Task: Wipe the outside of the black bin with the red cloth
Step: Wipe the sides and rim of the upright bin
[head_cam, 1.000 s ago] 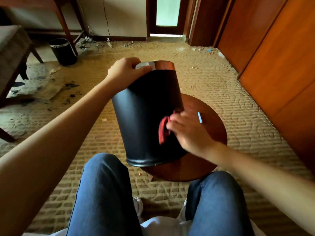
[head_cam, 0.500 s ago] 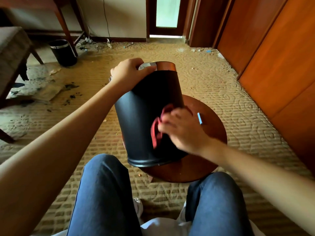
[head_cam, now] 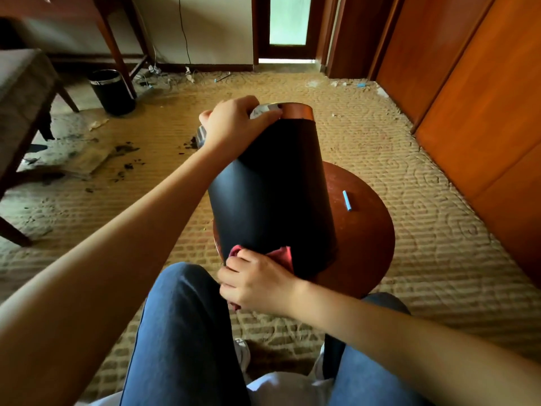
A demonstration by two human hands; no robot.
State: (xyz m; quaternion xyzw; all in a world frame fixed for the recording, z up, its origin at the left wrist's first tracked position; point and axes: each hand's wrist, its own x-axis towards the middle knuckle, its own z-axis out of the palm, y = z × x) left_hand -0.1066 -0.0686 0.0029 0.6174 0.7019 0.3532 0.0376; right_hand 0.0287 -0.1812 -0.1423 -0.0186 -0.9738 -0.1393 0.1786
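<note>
So, your left hand (head_cam: 234,121) grips the top edge of the bin (head_cam: 272,194), fingers curled over it; the bin stands tilted on the round table (head_cam: 363,230). Your right hand (head_cam: 257,281) holds the cloth (head_cam: 281,256) (red, bunched) in curled fingers against the bin's lower side.
</note>
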